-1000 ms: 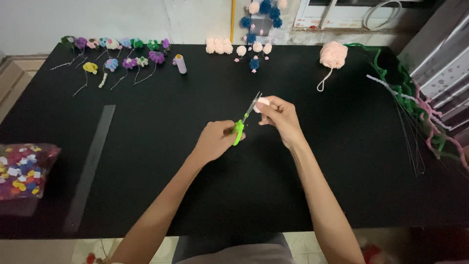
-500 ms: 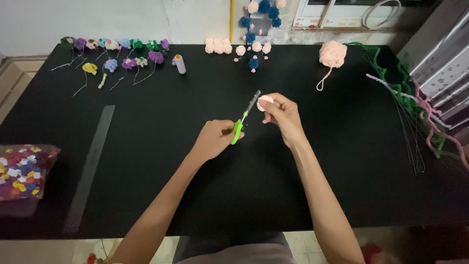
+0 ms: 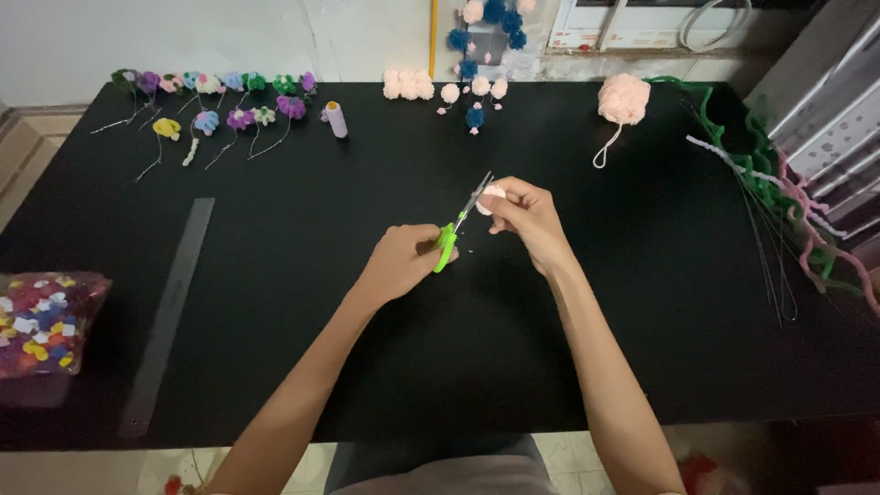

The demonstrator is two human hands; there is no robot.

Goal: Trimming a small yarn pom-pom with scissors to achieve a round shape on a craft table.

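My left hand (image 3: pixel 403 261) grips green-handled scissors (image 3: pixel 456 229) over the middle of the black table (image 3: pixel 302 302). Their metal blades point up and to the right, reaching a small pale pink pompom (image 3: pixel 492 196). My right hand (image 3: pixel 527 215) pinches that pompom between its fingers, just right of the blade tips. Both hands hover close together above the tabletop.
A clear ruler (image 3: pixel 170 312) lies at the left. A bag of coloured bits (image 3: pixel 41 321) sits at the left edge. Small yarn flowers on wires (image 3: pixel 215 101), a lilac spool (image 3: pixel 335 119), pompoms (image 3: pixel 458 92), a pink yarn ball (image 3: pixel 623 98), and pipe cleaners with wires (image 3: pixel 779 183) line the back and right.
Both hands have stayed almost in place; the scissors and pompom keep the same position with only slight shifts.
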